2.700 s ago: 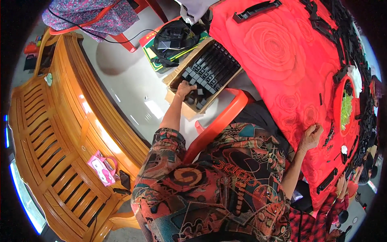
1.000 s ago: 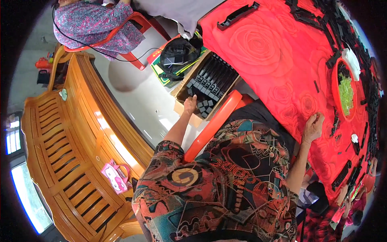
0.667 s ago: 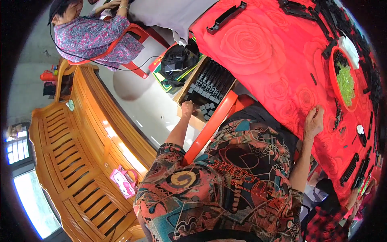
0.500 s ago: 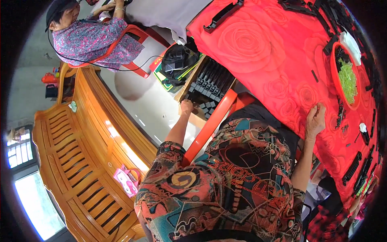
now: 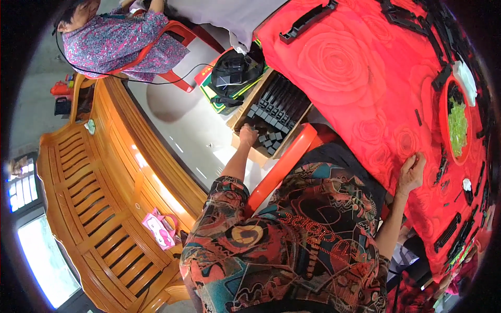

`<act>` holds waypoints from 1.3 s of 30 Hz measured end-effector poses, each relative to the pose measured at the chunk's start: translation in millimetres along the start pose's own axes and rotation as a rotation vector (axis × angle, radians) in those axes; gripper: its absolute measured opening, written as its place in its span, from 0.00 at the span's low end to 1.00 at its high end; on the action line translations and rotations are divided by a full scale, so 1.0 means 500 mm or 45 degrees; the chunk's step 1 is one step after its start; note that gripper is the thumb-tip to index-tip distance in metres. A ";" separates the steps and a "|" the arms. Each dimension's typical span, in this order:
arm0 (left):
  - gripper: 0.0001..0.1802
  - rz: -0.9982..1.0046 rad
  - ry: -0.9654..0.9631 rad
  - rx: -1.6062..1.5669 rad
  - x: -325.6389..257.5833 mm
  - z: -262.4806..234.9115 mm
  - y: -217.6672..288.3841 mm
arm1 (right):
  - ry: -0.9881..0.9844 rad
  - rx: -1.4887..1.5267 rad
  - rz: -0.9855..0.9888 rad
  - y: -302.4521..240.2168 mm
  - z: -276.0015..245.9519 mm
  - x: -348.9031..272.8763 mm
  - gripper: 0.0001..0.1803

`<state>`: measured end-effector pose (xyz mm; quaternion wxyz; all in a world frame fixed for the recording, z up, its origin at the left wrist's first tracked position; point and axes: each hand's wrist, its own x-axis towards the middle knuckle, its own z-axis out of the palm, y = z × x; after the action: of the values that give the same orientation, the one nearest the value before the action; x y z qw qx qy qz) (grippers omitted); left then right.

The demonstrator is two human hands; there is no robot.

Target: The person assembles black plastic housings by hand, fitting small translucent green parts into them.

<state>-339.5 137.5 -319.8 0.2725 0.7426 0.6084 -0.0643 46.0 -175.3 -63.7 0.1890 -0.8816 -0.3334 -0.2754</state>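
Two hands are busy: the left hand point(image 5: 248, 136) reaches down into a cardboard box point(image 5: 271, 117) on the floor, right beside the red chair point(image 5: 284, 164), and its fingers curl onto the small black plastic pieces point(image 5: 271, 140) at the near end, though I cannot tell if it pinches one. The right hand point(image 5: 412, 169) rests on the edge of the red rose tablecloth point(image 5: 355, 68), fingers bent and close together, holding nothing I can see. I think this is the picking-up step, and the next move calls for a firm grip on one piece and a lift up toward the table.
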 end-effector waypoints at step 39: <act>0.08 0.468 -0.726 0.046 -0.021 -0.222 0.132 | -0.203 0.271 0.086 -0.017 -0.032 0.026 0.07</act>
<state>-306.4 174.9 -200.0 0.4254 0.7966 0.3626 -0.2301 42.4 -171.2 -41.8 0.2636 -0.8863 -0.3449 -0.1611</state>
